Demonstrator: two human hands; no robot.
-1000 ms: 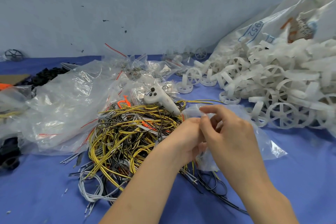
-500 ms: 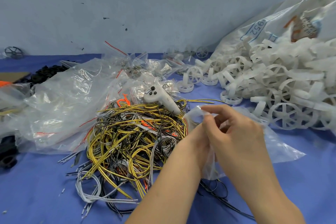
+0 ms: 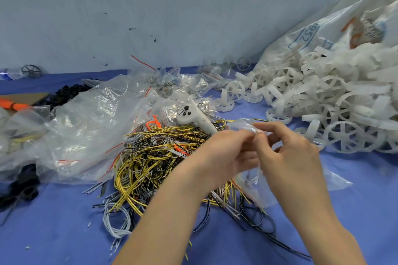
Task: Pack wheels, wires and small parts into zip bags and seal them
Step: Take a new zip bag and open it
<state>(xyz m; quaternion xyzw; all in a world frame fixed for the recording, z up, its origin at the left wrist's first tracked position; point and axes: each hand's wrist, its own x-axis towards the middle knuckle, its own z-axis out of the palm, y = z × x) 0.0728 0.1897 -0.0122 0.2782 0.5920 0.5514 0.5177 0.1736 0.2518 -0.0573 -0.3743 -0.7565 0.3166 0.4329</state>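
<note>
Hands: 2, left hand point(image 3: 226, 153) and right hand point(image 3: 288, 157), both pinching the top edge of 1 clear zip bag point(image 3: 256, 178) held above the wire pile.
Wires: 1 tangled heap point(image 3: 150, 157), yellow, black, white; too many to count.
Wheels: 1 white heap point(image 3: 323, 101) at right, uncountable.
Controller: 1 point(image 3: 193, 117), on the wires.
Open room: bare blue cloth point(image 3: 53, 232) near left.
</note>
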